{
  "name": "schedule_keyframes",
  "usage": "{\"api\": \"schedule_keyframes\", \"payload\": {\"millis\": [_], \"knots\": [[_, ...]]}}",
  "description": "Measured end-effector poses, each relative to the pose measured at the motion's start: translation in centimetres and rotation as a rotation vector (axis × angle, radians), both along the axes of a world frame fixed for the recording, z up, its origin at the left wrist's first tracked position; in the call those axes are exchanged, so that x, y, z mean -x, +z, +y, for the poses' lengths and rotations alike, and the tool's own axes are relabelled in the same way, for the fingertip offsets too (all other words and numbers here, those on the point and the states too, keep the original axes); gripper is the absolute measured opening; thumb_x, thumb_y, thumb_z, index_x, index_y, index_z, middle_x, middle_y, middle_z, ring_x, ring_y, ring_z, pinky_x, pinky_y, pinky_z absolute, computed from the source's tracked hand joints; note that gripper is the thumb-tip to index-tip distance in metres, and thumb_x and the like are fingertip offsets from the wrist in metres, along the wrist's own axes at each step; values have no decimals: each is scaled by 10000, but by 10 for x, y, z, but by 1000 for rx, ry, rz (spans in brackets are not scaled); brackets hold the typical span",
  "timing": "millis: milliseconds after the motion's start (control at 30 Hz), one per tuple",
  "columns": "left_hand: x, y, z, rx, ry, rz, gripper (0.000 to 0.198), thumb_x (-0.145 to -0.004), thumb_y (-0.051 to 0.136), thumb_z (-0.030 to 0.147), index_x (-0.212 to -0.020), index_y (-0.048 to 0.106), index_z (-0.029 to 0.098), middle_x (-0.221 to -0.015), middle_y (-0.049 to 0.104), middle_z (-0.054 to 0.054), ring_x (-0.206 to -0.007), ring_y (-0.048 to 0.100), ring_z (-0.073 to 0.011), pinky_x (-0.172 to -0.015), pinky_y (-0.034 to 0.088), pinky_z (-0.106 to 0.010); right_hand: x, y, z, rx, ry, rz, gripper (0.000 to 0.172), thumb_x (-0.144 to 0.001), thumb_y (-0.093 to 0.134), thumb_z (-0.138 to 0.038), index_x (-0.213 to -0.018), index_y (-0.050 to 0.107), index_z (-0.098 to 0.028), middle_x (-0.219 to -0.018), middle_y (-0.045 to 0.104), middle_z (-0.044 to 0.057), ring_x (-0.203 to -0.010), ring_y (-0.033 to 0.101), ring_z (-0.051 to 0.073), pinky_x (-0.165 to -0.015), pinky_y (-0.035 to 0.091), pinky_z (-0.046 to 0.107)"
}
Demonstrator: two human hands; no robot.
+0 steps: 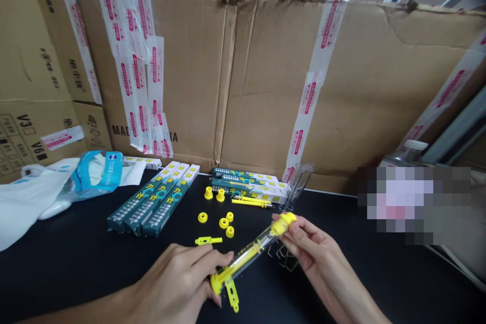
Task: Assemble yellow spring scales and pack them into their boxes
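A clear tube with yellow end caps [248, 255] lies tilted between both hands above the black table [76, 263]. My left hand [182, 283] is closed round its lower end, where a yellow hook part hangs down. My right hand [311, 245] pinches the upper yellow cap. Loose yellow caps [224, 223] and a yellow hook piece [208, 240] lie on the table just beyond the hands. Some thin wire parts [283, 255] rest under the tube.
Three green and white boxes [154, 205] lie side by side at the left, and more boxes [246, 182] lie in the middle. An empty clear tube [298, 185] leans on them. A white plastic bag [45, 190] lies far left. A cardboard wall [266, 86] stands behind.
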State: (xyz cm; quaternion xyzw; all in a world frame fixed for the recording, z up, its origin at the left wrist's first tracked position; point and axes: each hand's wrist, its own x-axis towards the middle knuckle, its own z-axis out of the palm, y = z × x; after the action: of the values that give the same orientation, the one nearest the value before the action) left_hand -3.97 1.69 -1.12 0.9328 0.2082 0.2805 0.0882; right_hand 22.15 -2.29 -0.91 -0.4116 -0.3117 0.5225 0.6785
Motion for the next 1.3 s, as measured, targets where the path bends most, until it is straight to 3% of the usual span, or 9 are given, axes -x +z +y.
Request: {"api": "schedule_keyframes", "payload": {"millis": [133,300,533,800,900,1033,1300], "knots": [[0,-1,-1,0,-8,11,404,-780,506,1,-1096,655,201,-1093,769,-16,-892,765,-197,-743,621,-294,1,3,0,21,9,12,249,-722,882,-309,-912,810,-166,-955,791,64,-934,739,179,-860,592,179],[1,-3,-1,-23,49,-3,494,-756,484,-9,-1180,626,202,-1106,762,-35,-955,753,-210,-756,620,-288,2,10,1,47,10,34,428,-698,898,-290,-1103,777,-227,-968,804,56,-971,743,187,-888,591,217],[3,-5,1,19,65,4,612,-745,433,-39,-1275,555,242,-1101,735,-26,-890,754,-177,-711,610,-270,1,12,0,29,-28,-55,328,-680,903,-350,-938,818,-165,-957,800,94,-904,745,207,-857,599,226],[0,-5,1,-32,61,23,535,-744,433,-26,-1194,583,220,-1144,748,-28,-993,745,-209,-748,617,-296,0,8,0,-6,-37,-50,218,-681,903,-337,-722,794,-153,-902,786,83,-941,731,222,-870,599,260],[-2,-3,1,-84,52,17,472,-760,439,-4,-1151,598,206,-1115,761,-35,-969,755,-225,-712,625,-305,2,9,0,1,-21,-32,226,-692,897,-341,-803,807,-166,-933,789,76,-957,731,215,-893,590,258],[-2,-1,1,-76,56,1,473,-765,459,7,-1172,591,209,-1053,772,-30,-887,769,-209,-684,625,-295,4,12,-1,21,-1,-3,366,-697,896,-346,-1031,801,-230,-969,796,58,-947,735,195,-909,583,260],[1,-3,1,-74,38,-3,503,-756,461,-7,-1185,586,224,-1094,760,-25,-923,760,-204,-705,620,-273,4,9,-1,23,-33,-35,318,-658,912,-358,-915,821,-194,-923,799,83,-906,743,231,-920,589,317]]}}
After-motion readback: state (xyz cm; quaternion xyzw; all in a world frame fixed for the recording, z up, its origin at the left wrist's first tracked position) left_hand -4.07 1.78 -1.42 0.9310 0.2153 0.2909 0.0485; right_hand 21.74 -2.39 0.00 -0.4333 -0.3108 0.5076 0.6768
